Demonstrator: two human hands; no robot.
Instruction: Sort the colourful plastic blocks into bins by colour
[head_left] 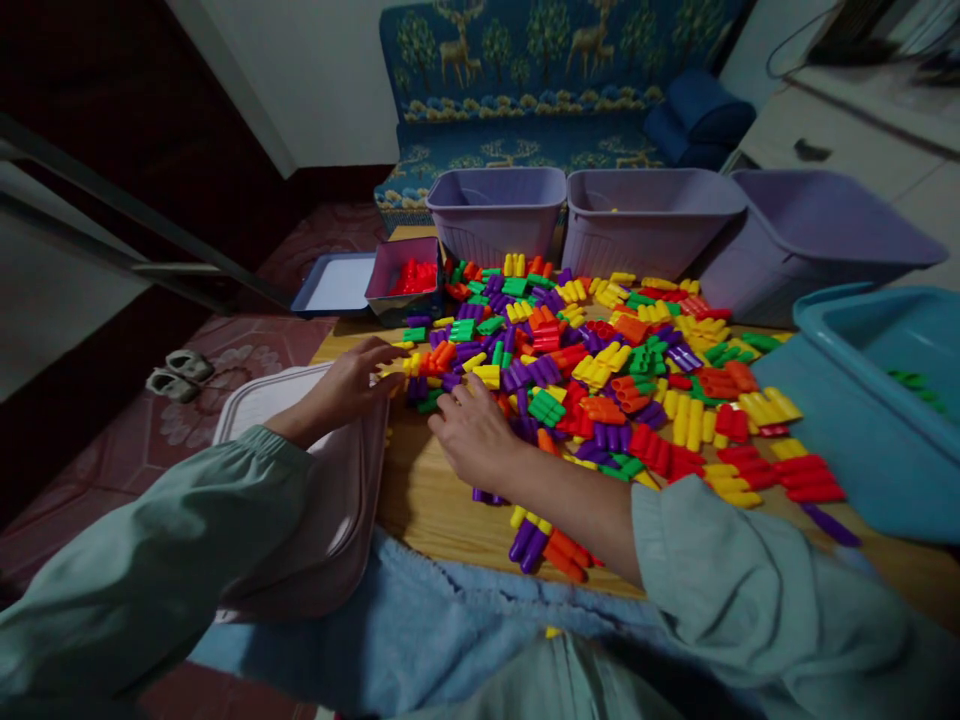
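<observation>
At the back, a blue patterned sofa [525,60]. In front of it, a wooden table [420,510], with a light blue tub [832,430] at the right, three purple bins [495,225] along the far edge and a pale case [255,400] beside the left edge. Near the far left corner, a small box [379,266] with red blocks [414,276] inside. Left hand [352,380] at the table's left side — thumb and fingers on either side of a yellow block [391,368], cannot tell whether pinching. Right hand [476,430] palm down, fingers bent, tips beside another yellow block [487,376] — cannot tell whether gripping. Smallest, loose coloured blocks [600,365], scattered thickly over the tabletop.
</observation>
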